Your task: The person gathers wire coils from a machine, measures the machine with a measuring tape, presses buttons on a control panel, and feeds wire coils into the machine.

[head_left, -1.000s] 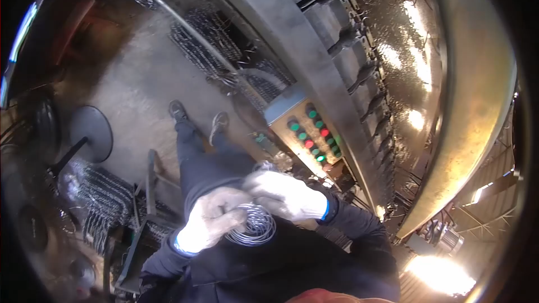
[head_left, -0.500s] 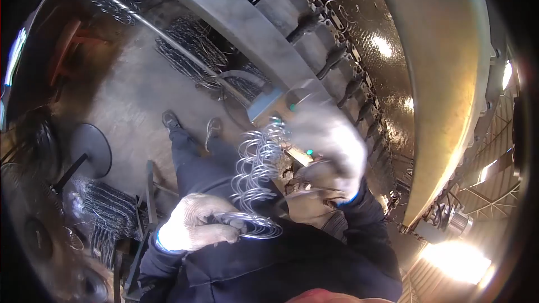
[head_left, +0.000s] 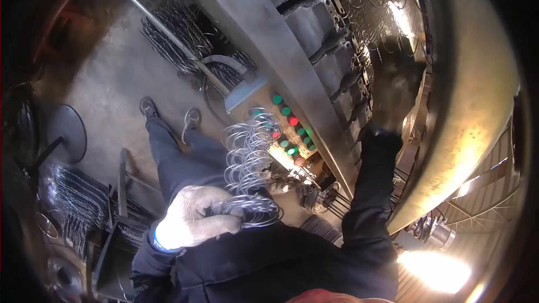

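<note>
My left hand [head_left: 199,216], in a pale knit glove, is closed around the lower end of a bunch of shiny coil springs [head_left: 250,151]. The springs stand up from my grip in front of my body, their upper loops overlapping a control panel [head_left: 266,106]. My right hand [head_left: 396,78] is stretched far out at the right, inside the machine beside its chain [head_left: 365,73]. It lies in deep shadow and is blurred, so its fingers and anything in them cannot be made out. A thin wire coil [head_left: 365,0] lies just beyond it on the shiny metal surface.
The panel carries several green and red buttons. A broad grey metal beam [head_left: 275,50] runs diagonally past it, and a yellowish curved guard [head_left: 477,118] rises at the right. Stacks of springs [head_left: 84,191] stand at the left. A round stool-like disc [head_left: 67,132] is nearby.
My right hand has gone from beside the panel, up and right into the machine, uncovering the buttons. My left hand keeps its hold on the springs. The view has shifted somewhat.
</note>
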The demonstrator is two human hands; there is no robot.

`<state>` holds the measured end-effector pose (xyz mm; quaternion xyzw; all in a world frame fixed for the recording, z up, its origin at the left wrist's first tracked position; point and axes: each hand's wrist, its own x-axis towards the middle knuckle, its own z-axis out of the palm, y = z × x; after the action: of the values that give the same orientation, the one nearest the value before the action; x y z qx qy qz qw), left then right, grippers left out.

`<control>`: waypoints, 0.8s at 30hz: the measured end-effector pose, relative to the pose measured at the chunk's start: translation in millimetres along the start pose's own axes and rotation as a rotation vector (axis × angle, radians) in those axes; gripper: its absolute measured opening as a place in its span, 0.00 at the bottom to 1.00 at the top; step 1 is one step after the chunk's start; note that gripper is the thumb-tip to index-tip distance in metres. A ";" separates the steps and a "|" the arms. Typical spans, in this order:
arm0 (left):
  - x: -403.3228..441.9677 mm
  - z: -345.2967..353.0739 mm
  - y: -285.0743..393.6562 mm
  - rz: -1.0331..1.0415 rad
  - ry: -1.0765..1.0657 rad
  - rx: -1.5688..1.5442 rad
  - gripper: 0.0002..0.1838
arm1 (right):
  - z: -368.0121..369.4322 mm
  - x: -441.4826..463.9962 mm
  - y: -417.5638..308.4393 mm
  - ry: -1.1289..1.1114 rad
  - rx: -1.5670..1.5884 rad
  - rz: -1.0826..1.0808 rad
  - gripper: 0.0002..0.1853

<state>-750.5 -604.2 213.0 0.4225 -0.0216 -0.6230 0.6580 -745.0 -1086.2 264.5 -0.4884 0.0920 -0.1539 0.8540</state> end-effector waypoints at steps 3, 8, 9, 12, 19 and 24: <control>2.2 9.8 -2.3 0.014 0.007 -0.004 0.12 | 53.0 -62.5 30.6 0.265 -0.734 -0.198 0.27; 3.2 16.7 3.3 0.300 -0.052 0.137 0.10 | 170.7 -105.3 70.9 -0.934 -1.184 0.053 0.18; 1.3 17.2 6.8 0.292 -0.072 0.151 0.10 | 170.8 -117.2 76.7 -0.858 -1.194 0.045 0.19; -10.4 21.4 16.0 0.060 0.072 0.045 0.09 | 168.8 -116.5 58.6 -0.762 -1.251 -0.032 0.17; -13.4 31.9 -3.1 0.034 0.077 0.068 0.10 | -9.9 -87.4 3.7 0.136 -2.606 -0.709 0.19; -6.5 41.7 -30.3 -0.010 0.054 -0.012 0.10 | -5.1 -26.1 -6.0 0.144 -0.544 -0.231 0.21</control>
<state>-799.3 -616.8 225.3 0.4354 0.0018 -0.6148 0.6576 -771.9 -1084.0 267.3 -0.6943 0.1338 -0.2538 0.6600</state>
